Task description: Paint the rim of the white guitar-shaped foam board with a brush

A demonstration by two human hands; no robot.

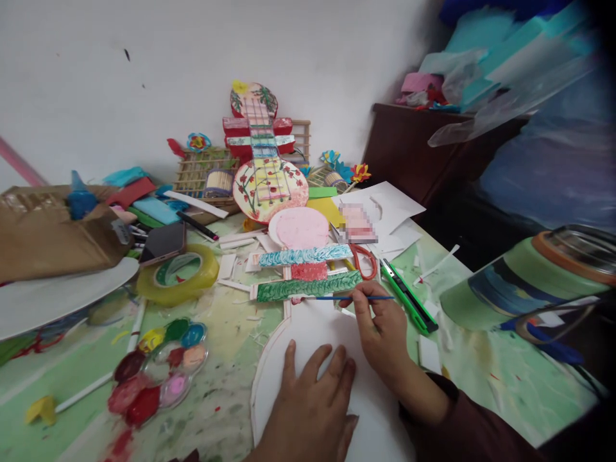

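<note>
My left hand (312,398) lies flat, fingers spread, on the bare white round body of a cut-out instrument shape (272,385). Pinched in my right hand (380,327) is a thin blue paintbrush (337,298), its tip at the neck just below the green strip. Across the neck lie a green painted strip (308,286) and a blue one (303,256), with a red patch (308,271) between them. The far rounded end (303,227) is pink. A paint palette (176,386) with several colours sits left of my left hand.
A painted model instrument (270,186) leans against the wall. A green utility knife (409,296), red-handled scissors (364,263) and a green bottle (520,276) stand or lie to the right. On the left are tape (178,276), a phone (163,243) and a brown paper package (58,231).
</note>
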